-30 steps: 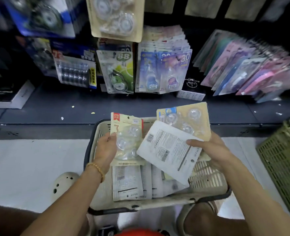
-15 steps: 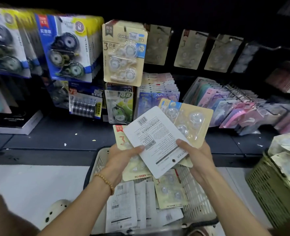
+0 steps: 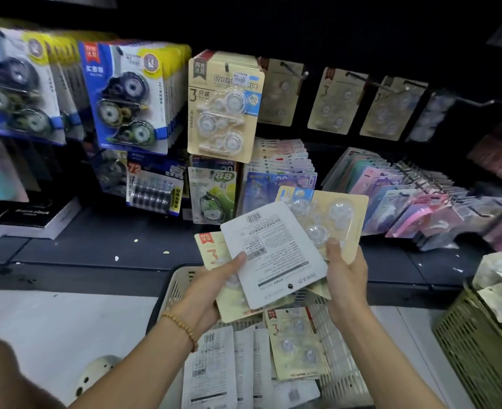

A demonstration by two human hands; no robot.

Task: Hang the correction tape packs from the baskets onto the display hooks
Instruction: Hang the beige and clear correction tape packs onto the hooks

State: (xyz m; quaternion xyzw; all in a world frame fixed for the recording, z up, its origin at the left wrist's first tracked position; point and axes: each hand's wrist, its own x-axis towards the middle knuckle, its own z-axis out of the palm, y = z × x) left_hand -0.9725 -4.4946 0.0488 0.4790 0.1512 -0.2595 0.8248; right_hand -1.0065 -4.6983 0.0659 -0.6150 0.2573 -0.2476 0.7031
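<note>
My left hand (image 3: 214, 287) grips a beige correction tape pack (image 3: 211, 250) face up, with its thumb on a second pack turned white back up (image 3: 273, 255). My right hand (image 3: 345, 276) holds a third beige pack (image 3: 341, 219) whose clear blisters show. All three are fanned above the white basket (image 3: 341, 358), where several more packs (image 3: 292, 343) lie. On the display, a full hook carries matching beige packs (image 3: 224, 104). To its right, hooks (image 3: 295, 69) hold only a few packs each.
A green basket (image 3: 479, 349) with more packs stands at the right edge. Blue tape packs (image 3: 125, 95) hang at the left, pink and purple packs (image 3: 414, 202) lean on the lower shelf at the right. A dark shelf ledge (image 3: 96, 249) runs in front of the display.
My view has tilted up from the basket to the display hooks. Both hands have lifted the fanned packs, and my left thumb has come onto the white-backed pack.
</note>
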